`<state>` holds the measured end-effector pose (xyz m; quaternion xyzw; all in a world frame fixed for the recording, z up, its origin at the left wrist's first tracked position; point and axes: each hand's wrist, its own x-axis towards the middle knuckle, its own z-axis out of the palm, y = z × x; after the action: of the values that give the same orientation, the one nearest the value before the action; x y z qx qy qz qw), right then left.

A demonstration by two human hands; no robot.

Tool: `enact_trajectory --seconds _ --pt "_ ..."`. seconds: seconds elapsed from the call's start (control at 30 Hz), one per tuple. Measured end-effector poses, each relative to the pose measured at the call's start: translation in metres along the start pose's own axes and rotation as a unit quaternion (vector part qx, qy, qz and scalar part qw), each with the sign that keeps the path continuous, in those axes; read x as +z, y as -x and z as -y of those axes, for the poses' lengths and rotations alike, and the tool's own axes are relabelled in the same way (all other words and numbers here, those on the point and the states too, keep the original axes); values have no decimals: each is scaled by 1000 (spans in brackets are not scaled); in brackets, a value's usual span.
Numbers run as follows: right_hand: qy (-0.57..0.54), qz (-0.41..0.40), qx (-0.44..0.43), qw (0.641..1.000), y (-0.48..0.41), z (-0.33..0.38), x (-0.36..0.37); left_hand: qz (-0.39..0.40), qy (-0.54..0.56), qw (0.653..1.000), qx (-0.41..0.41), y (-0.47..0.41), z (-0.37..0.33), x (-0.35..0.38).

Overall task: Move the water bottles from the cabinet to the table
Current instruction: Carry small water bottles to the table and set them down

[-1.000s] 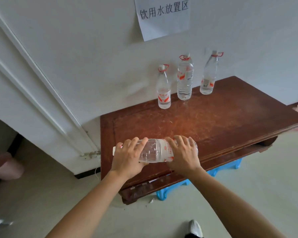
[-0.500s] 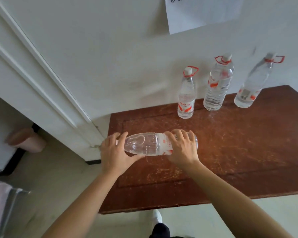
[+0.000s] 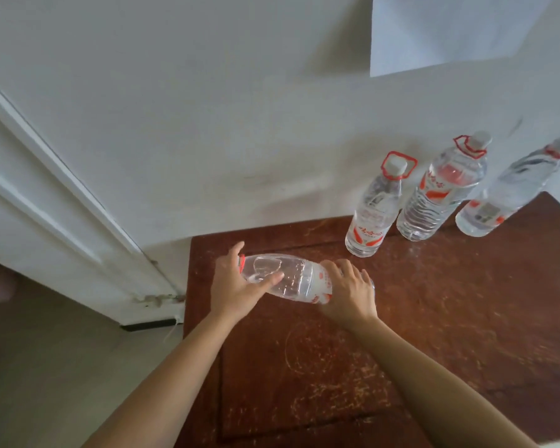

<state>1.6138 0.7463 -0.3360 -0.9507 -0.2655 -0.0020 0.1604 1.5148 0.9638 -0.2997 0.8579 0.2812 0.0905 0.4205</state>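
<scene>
both hands on one clear water bottle, held on its side above the left part of the dark wooden table — neck end to the left, base to the right. the left hand cups the shoulder and neck, thumb laid across the front of the clear plastic, fingers curled round behind with the tips showing over the top by the red cap ring. the right hand wraps the label end, fingers curled over the top of the body, back of the hand toward the camera; whether the bottle touches the wood cannot be told. at the back of the table, against the white wall, three bottles stand upright in a row: the left standing bottle, the middle standing bottle just beside it, and the right standing bottle near the frame edge — all with red carry loops at the neck. a white paper sheet hangs on the wall above them, and a white door stands to the left.
</scene>
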Motion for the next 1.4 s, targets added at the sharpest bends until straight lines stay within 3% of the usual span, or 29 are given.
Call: enact_trajectory --seconds 0.17,0.37,0.47,0.67,0.73,0.8,0.87,0.93,1.0,1.2,1.4 --pt "-96 -9 32 995 -57 9 13 -82 -170 968 164 -66 -25 -10" --pt "-205 4 45 978 -119 25 28 -157 -186 938 245 -115 -64 -7" --pt "-252 15 56 966 -136 25 40 -149 -210 922 288 -137 -82 2" --pt "-288 62 38 955 -141 5 43 -186 -314 862 351 -147 -81 10" --pt "-300 74 39 950 -140 -4 43 -183 -271 870 370 -144 -84 19" --pt "-313 75 51 945 -136 -13 45 -182 -171 902 352 -140 -89 29" --pt "-332 72 70 938 -130 -20 49 -138 -43 955 258 -136 -91 40" --pt "-363 63 105 924 -122 -28 53 -17 44 986 158 -129 -95 53" --pt "-382 69 131 912 -119 -34 54 53 16 986 159 -124 -94 65" --pt "-293 145 118 938 -109 -43 42 65 -33 983 170 -120 -84 56" --pt "-99 157 87 979 -74 -48 15 27 -245 937 249 -101 -82 32"
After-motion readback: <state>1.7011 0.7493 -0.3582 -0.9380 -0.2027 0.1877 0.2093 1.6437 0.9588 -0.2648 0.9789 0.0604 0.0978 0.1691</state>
